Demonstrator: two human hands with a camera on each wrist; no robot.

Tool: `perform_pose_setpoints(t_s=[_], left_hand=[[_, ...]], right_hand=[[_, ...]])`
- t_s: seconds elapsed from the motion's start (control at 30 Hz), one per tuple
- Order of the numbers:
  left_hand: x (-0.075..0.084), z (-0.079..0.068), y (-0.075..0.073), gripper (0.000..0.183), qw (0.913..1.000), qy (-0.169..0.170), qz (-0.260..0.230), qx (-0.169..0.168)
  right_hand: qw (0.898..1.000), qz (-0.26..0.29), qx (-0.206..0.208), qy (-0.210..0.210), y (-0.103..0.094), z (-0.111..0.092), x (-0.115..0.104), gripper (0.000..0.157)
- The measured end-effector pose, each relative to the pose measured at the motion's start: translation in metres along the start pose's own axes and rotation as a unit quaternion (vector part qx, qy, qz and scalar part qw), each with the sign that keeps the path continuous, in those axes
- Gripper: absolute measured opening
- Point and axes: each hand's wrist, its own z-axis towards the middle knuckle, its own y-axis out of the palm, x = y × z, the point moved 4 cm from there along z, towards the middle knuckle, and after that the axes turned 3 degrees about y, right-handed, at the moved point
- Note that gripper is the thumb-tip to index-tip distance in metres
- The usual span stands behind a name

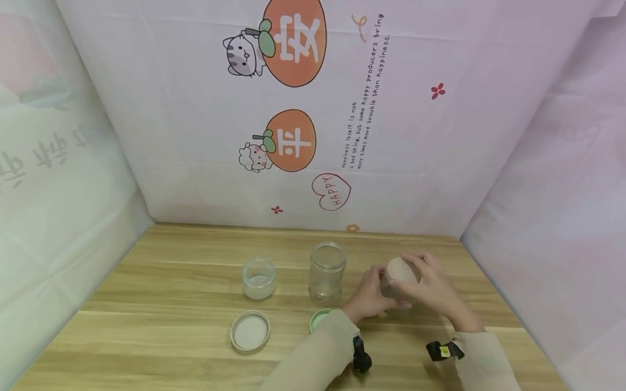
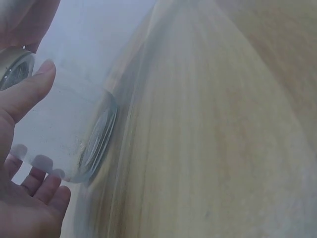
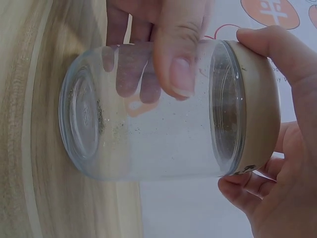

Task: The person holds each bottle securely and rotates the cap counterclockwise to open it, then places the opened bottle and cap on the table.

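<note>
At the right of the table, my left hand (image 1: pixel 370 296) grips the body of a clear glass jar (image 3: pixel 163 134), thumb on one side and fingers on the other. My right hand (image 1: pixel 435 290) holds the beige lid (image 1: pixel 403 271) on the jar's mouth, thumb and fingers around its rim. In the right wrist view, small dark specks show inside the glass. The left wrist view shows the jar's base close to the wooden table (image 2: pixel 198 148); whether they touch, I cannot tell.
An open, taller glass jar (image 1: pixel 326 274) stands left of my hands, with a short glass jar (image 1: pixel 259 279) further left. Nearer me lie a pale lid (image 1: pixel 250 332) and a green lid (image 1: pixel 319 317), partly hidden by my left sleeve. Printed cloth (image 1: pixel 401 163) walls the table.
</note>
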Motion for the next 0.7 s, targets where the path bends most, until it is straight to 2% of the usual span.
perform_pose_setpoints(t_s=[0.33,0.7], left_hand=[[-0.001,-0.001,-0.001,0.084,0.9999,-0.005,-0.005,-0.011],[-0.001,-0.002,-0.001,0.085,0.9991,-0.015,-0.031,-0.024]], right_hand=[[1.000,0.014,-0.004,-0.012,-0.001,0.000,0.000,0.073],[0.994,0.071,-0.066,-0.049,-0.003,0.004,0.013,0.071]])
